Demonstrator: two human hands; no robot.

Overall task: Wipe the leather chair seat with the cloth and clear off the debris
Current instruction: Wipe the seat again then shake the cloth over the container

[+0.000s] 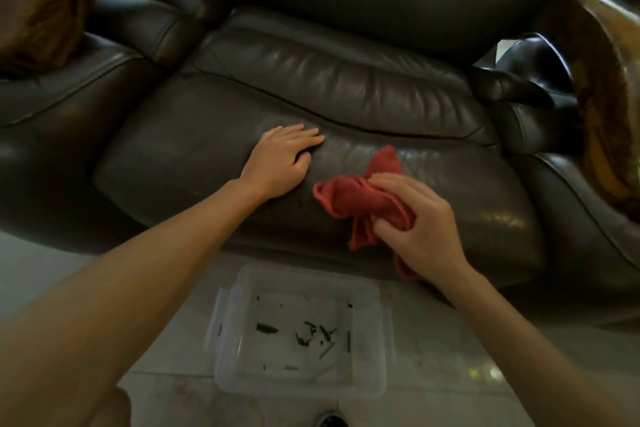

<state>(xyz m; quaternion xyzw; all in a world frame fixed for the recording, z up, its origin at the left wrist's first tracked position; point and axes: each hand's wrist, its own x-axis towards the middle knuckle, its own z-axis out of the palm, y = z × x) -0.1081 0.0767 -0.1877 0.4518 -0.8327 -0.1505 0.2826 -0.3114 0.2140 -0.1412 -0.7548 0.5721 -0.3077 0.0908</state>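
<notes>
Head view: R hand (420,224) grip on cloth (360,199), L hand (282,161) flat on seat (180,152).

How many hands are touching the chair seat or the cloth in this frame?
2. The left hand lies flat on the seat; the right hand bunches the red cloth at the seat's front edge.

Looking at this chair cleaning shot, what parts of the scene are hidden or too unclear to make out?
All in the head view:
- Seat under the left hand: covered by the palm, so debris there cannot be checked.
- Seat under the cloth and right hand: hidden.
- Faint dark marks near the left wrist: too small to identify.
- Green bits in the plastic container: too small to name.
- Dark object at the bottom edge: cut off.
</notes>
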